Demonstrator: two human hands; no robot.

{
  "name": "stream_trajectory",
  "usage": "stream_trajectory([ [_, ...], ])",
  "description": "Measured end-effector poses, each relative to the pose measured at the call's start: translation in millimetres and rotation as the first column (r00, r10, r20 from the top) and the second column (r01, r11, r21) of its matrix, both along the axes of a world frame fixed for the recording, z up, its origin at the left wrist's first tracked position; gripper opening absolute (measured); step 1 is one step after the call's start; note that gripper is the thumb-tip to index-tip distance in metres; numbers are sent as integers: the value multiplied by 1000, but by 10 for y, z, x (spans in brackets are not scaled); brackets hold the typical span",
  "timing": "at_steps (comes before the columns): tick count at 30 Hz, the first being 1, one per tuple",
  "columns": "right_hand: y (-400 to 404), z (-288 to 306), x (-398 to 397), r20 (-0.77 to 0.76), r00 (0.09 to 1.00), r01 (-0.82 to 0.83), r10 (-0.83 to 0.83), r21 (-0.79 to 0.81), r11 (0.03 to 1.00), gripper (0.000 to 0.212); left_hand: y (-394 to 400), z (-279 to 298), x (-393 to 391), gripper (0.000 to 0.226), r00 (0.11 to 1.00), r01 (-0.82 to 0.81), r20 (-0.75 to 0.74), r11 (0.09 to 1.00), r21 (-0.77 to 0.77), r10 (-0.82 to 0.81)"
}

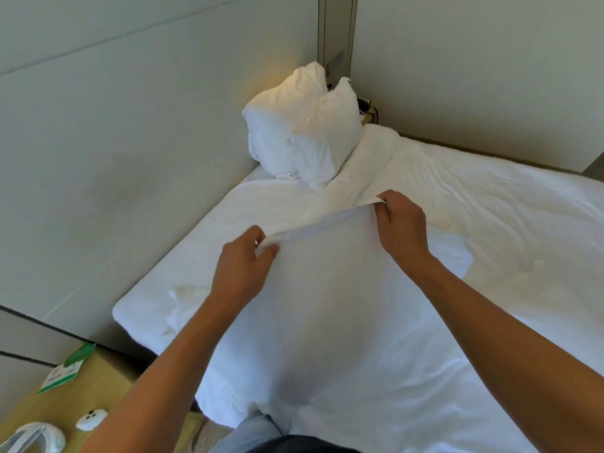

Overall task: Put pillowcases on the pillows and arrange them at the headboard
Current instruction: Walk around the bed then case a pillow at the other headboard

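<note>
A white pillowcase (327,289) hangs stretched in front of me over the bed. My left hand (243,266) pinches its upper left corner and my right hand (403,223) grips its upper right corner, so the top edge runs taut between them. Two white pillows lean against the grey headboard (130,142) in the far corner: one (277,125) on the left and one (328,135) beside it on the right. Whether these pillows have cases on them I cannot tell.
The bed (490,223) has a wrinkled white sheet, with a rolled white duvet (369,165) behind the pillows. At lower left a wooden nightstand (98,380) carries a green card (68,367), a small white device (91,418) and a white object (32,436). A wall (474,60) runs along the far side.
</note>
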State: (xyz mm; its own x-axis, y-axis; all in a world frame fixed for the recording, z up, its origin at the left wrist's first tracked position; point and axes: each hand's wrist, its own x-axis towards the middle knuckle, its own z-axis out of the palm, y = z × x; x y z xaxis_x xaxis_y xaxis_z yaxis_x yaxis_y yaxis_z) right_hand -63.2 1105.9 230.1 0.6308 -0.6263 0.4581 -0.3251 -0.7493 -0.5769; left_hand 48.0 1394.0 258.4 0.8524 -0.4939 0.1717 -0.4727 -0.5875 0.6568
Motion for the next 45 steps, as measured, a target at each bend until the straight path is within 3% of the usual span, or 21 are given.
stream_trajectory([
  [3, 198, 256, 126, 27, 998, -64, 64, -9, 998, 21, 186, 302, 206, 24, 991, -94, 95, 995, -19, 96],
  [7, 636, 315, 206, -63, 970, -236, 235, -7, 972, 16, 402, 277, 357, 25, 973, -182, 174, 971, 156, 154],
  [12, 1215, -146, 239, -241, 872, -417, 425, 89, 905, 16, 348, -361, 33, 53, 995, 98, -41, 961, 260, -90],
  [15, 1303, -379, 192, -275, 868, -368, 414, 202, 907, 19, 281, -739, -135, 16, 992, 122, -73, 940, 320, -104],
  [21, 962, -650, -138, -326, 872, -316, 365, 196, 928, 15, 93, -878, -203, 18, 998, 53, -50, 964, 259, -41],
  [26, 500, -1065, -546, -552, 825, -58, 122, 133, 989, 17, 72, -889, -145, 18, 998, 56, -42, 970, 235, -47],
  [30, 134, -1245, -825, -604, 797, 81, -4, 101, 992, 23, 111, -908, -91, 19, 998, 54, -40, 967, 249, -46],
  [32, 36, -1266, -874, -565, 823, 134, -62, 87, 987, 23, 101, -921, -83, 19, 998, 62, -43, 965, 255, -53],
  [35, -66, -1156, -829, -298, 939, 235, -173, 187, 954, 14, 50, -934, -67, 23, 997, 78, -45, 960, 270, -69],
  [39, -226, -807, -629, -65, 976, 216, -206, 254, 943, 13, -36, -910, 8, 22, 998, 65, -24, 965, 256, -60],
  [43, -222, -747, -520, -127, 976, 204, -177, 258, 944, 12, -87, -824, 145, 26, 999, 20, 23, 978, 206, -26],
  [45, -161, -794, -483, -176, 971, 195, -165, 172, 965, 6, -99, -783, 214, 27, 999, 10, 30, 975, 223, -18],
])
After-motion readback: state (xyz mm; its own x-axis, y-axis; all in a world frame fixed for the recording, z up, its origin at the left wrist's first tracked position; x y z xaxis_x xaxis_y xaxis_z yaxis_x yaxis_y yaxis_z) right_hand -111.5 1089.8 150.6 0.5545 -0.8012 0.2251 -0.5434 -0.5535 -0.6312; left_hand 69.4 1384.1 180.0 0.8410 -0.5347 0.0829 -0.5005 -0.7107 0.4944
